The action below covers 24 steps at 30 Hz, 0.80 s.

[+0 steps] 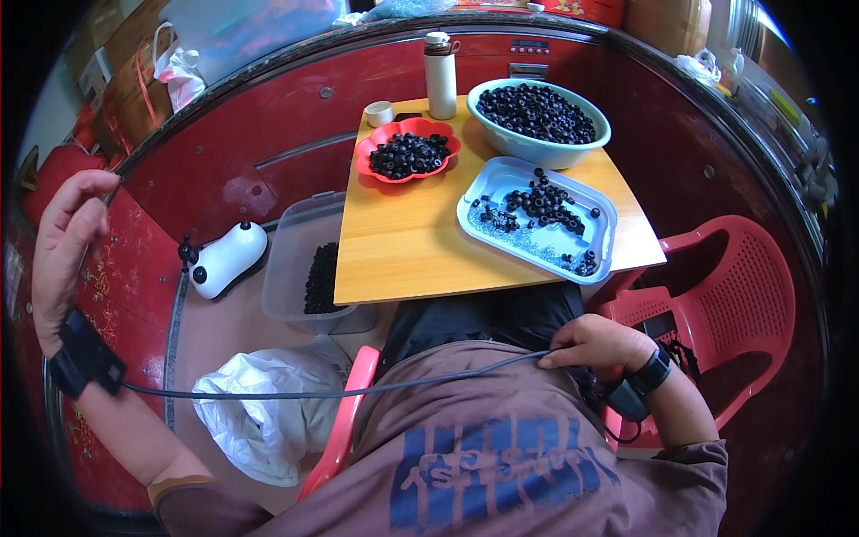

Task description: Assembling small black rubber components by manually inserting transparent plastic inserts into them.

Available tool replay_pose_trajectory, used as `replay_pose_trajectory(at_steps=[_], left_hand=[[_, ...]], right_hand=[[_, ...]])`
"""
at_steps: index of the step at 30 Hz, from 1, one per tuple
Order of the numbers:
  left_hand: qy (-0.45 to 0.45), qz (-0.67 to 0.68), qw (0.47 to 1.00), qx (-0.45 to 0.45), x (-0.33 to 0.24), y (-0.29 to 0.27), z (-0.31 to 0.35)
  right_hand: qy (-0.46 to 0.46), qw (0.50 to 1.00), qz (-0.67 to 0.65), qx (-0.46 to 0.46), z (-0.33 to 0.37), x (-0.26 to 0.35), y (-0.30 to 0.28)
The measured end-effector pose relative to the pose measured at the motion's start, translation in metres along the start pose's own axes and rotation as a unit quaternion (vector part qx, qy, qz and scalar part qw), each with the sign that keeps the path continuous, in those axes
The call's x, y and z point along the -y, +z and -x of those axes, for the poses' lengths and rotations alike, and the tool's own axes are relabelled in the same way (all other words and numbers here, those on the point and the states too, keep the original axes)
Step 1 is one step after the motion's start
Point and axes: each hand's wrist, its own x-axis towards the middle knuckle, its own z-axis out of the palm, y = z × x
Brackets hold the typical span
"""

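My left hand (67,237) is raised at the far left, empty, its fingers stretched and slightly curved. A black strapped device (85,353) sits on that wrist. From it a dark cable (376,390) runs across my lap, and my right hand (591,344) pinches its other stretch at my right side. On the wooden table (403,242) in front lie black beads in several vessels: a red flower-shaped bowl (364,163), a pale green basin (537,150) and a light blue tray (490,234). Neither hand touches the beads.
A white bottle (440,76) and a small cup (378,113) stand at the table's back. Left of the table are a clear bin (284,259) with black pieces, a white panda-like object (231,259) and a white plastic bag (259,421). At right stands a red plastic chair (743,295).
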Motion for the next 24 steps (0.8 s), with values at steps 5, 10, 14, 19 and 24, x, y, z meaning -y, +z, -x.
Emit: replay_pose_trajectory(at_steps=[5, 10, 14, 19, 24], left_hand=[[-0.009, -0.024, 1.0, 0.005, 0.028, -0.004, -0.003], [-0.023, -0.054, 0.996, 0.062, 0.017, 0.027, -0.008], [-0.033, -0.096, 0.991, 0.088, 0.012, 0.064, -0.011], [0.098, -0.222, 0.953, 0.18, -0.022, 0.152, -0.052], [0.231, -0.214, 0.888, 0.336, -0.023, 0.228, -0.075]], right_hand=[[0.006, 0.979, -0.186, -0.083, 0.026, -0.001, -0.017], [-0.125, 0.915, -0.221, -0.315, 0.03, 0.044, -0.05], [-0.293, 0.908, -0.048, -0.295, -0.009, 0.121, -0.058], [-0.31, 0.939, -0.136, -0.058, -0.087, 0.122, -0.005], [-0.237, 0.966, 0.011, -0.104, -0.11, 0.066, 0.038]])
